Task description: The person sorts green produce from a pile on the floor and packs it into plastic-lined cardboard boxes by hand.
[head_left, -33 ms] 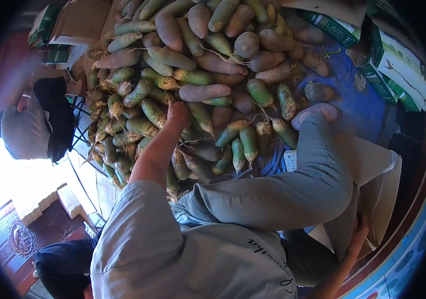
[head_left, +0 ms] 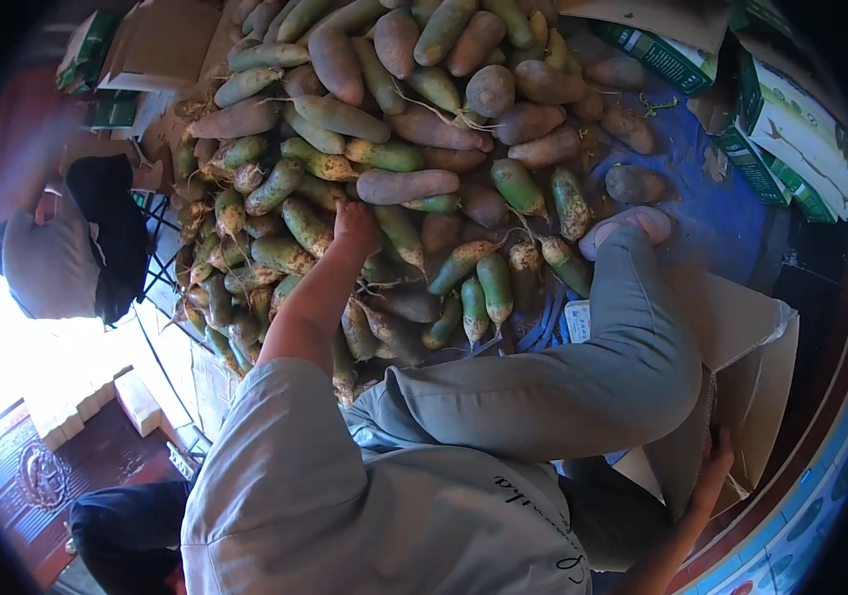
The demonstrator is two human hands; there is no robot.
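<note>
Left hand [head_left: 355,228] in a green radish pile [head_left: 275,186], right hand [head_left: 717,464] at an open cardboard box [head_left: 731,317].
I see radishes heaped over a blue sheet [head_left: 692,188]; left grip's fingertips hidden, right grip against the box edge, can't tell either's closure; black script on the grey shirt [head_left: 444,506], print on green-and-white cartons [head_left: 806,129].

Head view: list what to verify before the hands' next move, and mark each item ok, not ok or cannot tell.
1. Left hand at the heap of long green and dull-pink root vegetables: ok, reaching in among them.
2. Left grip closed on one: cannot tell, fingertips hidden.
3. Right hand at the open brown cardboard box: ok, against its side.
4. Box empty: cannot tell, most of its inside is out of sight.
5. Vegetables clean: not ok, many show brown, soil-like patches.
</note>
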